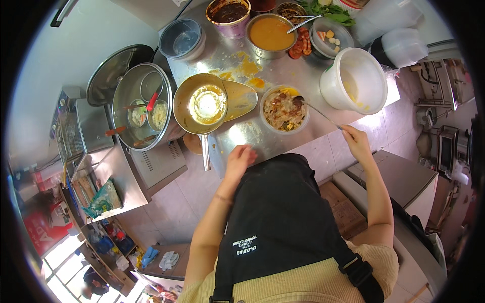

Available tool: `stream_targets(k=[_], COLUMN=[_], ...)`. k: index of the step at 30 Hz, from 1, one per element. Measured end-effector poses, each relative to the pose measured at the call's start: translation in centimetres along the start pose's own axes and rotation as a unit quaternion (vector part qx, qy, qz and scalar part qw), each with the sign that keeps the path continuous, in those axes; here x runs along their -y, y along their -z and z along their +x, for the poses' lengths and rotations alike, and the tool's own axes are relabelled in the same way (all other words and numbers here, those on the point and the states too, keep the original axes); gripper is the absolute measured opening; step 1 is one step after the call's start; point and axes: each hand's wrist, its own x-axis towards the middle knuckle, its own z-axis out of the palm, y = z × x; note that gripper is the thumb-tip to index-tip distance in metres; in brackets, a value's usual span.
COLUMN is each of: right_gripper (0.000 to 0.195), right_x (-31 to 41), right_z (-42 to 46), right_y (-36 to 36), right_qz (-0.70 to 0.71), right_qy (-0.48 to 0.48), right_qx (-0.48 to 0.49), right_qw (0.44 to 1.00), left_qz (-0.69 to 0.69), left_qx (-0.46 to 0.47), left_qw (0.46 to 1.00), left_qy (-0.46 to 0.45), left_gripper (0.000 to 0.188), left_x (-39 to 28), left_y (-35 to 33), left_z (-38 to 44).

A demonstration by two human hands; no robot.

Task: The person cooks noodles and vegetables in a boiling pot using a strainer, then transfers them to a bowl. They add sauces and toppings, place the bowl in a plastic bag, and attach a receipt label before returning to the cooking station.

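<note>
My right hand (354, 140) grips the end of a long metal spoon (322, 113). The spoon's bowl rests on the food in a round clear plastic bowl (265, 122). That food (282, 108) is pale sliced pieces with patches of dark sauce, and yellow liquid shows at the far rim. My left hand (241, 157) hangs over the counter's near edge with fingers loosely curled, holding nothing; it is slightly blurred. Left of the bowl stands a metal saucepan (182, 110) with an oily film inside, its handle pointing towards me. The saucepan partly covers a stained, tapered flat piece (242, 99).
At left, a large pot (125, 89) holds strainer baskets of food. Along the back are a tub of dark sauce (230, 28), a metal bowl of orange-brown liquid (261, 53) and sliced sausage (302, 44). A white bucket (329, 81) stands at right. Sauce spills mark the steel counter (265, 142).
</note>
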Motion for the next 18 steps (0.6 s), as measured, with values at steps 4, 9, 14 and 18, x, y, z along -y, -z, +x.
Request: stream_targets(k=[4,9,14,18], right_gripper=[0.022,0.023,0.027,0.031], right_x=[0.4,2.0,11.3,14.3], right_z=[2.4,3.1,10.8,23.5], right_y=[-2.6,-2.6,-3.9,-8.2], right_qz=[0.053,0.341,0.421,-0.050], right_qy=[-0.012,-0.151,-0.077,0.368], right_qx=[0.013,0.105,0.125,-0.267], right_qw=[0.998,0.922,0.895,0.889], left_qz=[-0.008,-0.064,-0.060,-0.115], left_qx=[0.059,0.043,-0.002,0.014], left_qw=[0.998,0.997,0.997,0.990], left_qy=[0.007,0.006,-0.055,-0.084], left_gripper=[0.025,0.028,0.021,0.017], left_x=[-0.6,0.8,2.6,2.6], left_y=[-5.6,-7.8,-7.9,-9.0], left_z=[5.3,7.1,8.1,8.4])
